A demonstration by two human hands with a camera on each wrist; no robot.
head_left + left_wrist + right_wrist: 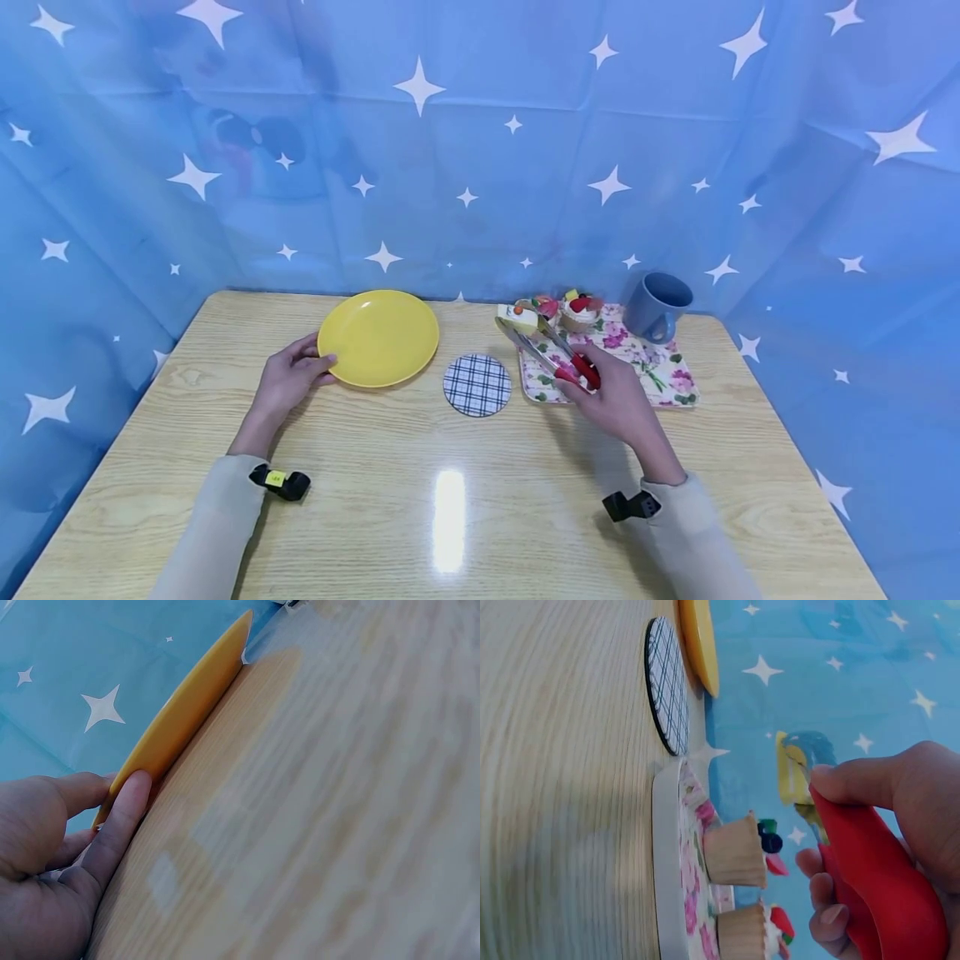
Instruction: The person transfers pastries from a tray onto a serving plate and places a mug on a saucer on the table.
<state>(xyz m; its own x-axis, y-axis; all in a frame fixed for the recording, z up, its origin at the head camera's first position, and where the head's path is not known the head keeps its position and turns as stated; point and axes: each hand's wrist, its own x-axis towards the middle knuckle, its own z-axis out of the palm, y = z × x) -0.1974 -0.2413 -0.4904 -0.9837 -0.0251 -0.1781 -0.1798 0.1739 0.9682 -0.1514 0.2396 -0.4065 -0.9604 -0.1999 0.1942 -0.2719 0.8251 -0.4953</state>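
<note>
My left hand [288, 377] pinches the near-left rim of a round yellow plate [380, 337]. In the left wrist view, the plate [180, 712] is seen edge-on, low over the wood. My right hand [621, 398] grips food tongs [534, 353] with red handles [881, 877] and metal arms. Between the tong tips is a small cake slice [517, 315], white and yellow with an orange dot on top. The right wrist view shows the slice [789, 771] raised above the tray, partly hidden by a tong tip.
A floral tray [678, 385] at right bears two fruit-topped cupcakes, one [579, 317] in front, and a blue-grey mug [651, 307]. A round checked coaster [477, 385] lies between plate and tray. Behind the wooden table [360, 500] hangs a blue starred curtain [465, 150].
</note>
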